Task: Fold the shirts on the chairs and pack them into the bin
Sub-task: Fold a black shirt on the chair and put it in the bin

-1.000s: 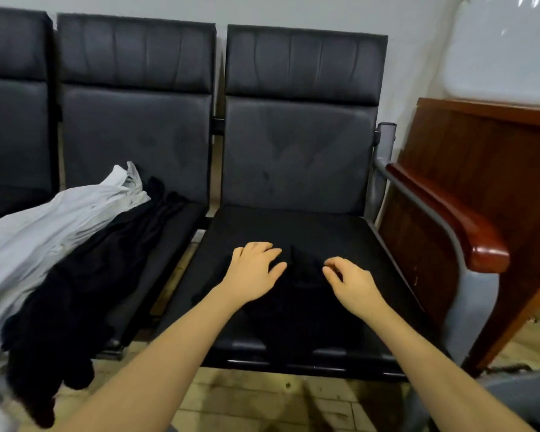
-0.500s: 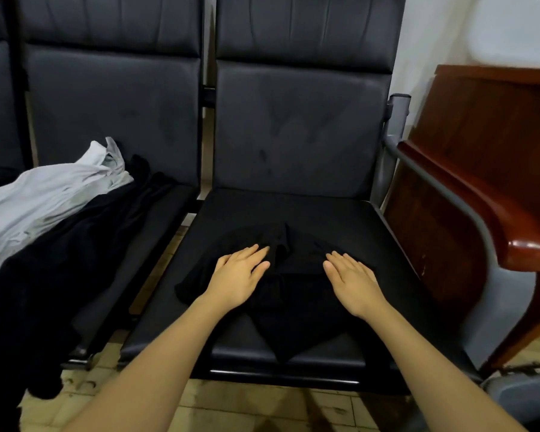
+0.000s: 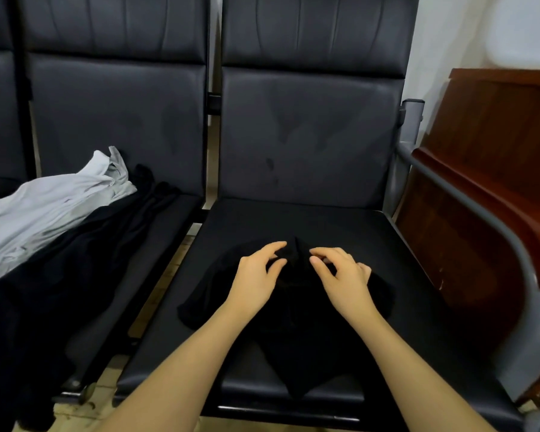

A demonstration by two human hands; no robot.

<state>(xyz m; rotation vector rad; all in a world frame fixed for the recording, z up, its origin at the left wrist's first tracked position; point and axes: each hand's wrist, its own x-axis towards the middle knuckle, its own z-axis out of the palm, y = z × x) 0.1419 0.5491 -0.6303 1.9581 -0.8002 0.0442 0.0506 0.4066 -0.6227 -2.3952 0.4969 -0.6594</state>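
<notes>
Head view: one wide look down at a row of black padded chairs.
Landmark: the right-hand chair seat (image 3: 340,232), black and shiny, straight ahead of the person.
Black shirt (image 3: 296,332): lying spread on that seat, rumpled at its middle, its lower end draping over the seat's front edge; black on black, so its outline is hard to follow.
Left hand (image 3: 256,275): down on the shirt at the middle of the seat, thumb and forefinger curled and pinching up a small ridge of the black cloth.
Right hand (image 3: 340,275): just beside the left one, on the same bunched ridge, thumb and forefinger closing on the fabric; the other fingers curl loosely behind.
Gap between the hands: narrow, the raised fold of cloth standing between them.
Forearms: both bare, reaching in from the bottom edge across the seat's front.
Grey-white shirt (image 3: 44,210): heaped on the next chair, left of the landmark seat, lying over dark clothing.
Dark garment pile (image 3: 75,275): under and beside the pale shirt, spilling off the front of that left chair toward the floor.
Armrest (image 3: 505,219): red-brown wood on a grey metal frame, at the right side of the landmark seat.
Wooden cabinet (image 3: 496,126): dark brown, just beyond that armrest.
Bin: not in this view.
</notes>
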